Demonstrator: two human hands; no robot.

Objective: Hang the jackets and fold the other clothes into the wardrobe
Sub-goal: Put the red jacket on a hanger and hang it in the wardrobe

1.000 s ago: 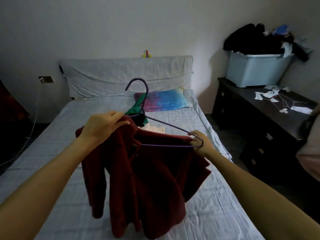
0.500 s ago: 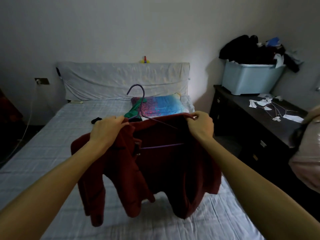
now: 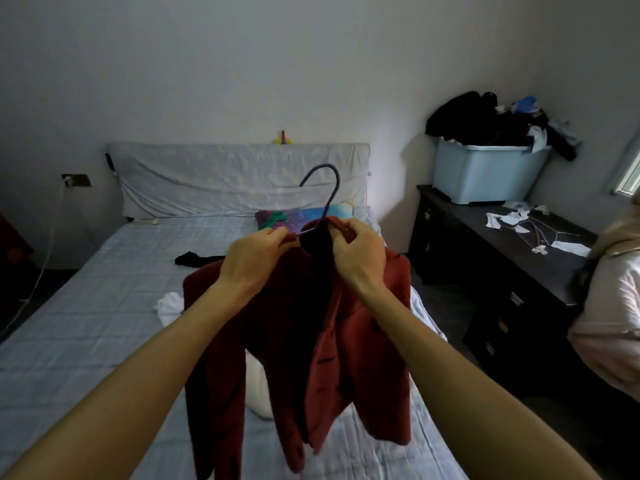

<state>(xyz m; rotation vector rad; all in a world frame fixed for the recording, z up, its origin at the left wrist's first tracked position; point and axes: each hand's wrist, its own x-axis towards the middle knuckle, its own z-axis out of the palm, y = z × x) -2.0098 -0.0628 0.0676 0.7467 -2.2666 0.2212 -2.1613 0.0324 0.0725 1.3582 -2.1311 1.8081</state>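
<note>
Step in hand: seating the jacket (image 3: 311,323) on the hanger (image 3: 327,188) above the bed (image 3: 104,306), left hand (image 3: 256,261) and right hand (image 3: 360,258) pinching its collar at 12 o'clock; next, probably 1 hand takes the hook to carry it to the wardrobe, unseen here.

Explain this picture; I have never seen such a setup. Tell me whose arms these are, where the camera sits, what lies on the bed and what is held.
No machine here: a person wears one camera on the head, so the arms are their own. The left hand and right hand pinch the collar of a red jacket on a purple hanger, held above the bed. On the bed lie a colourful pillow, a black garment and a white cloth. A dark dresser beside it bears a blue bin heaped with clothes.
</note>
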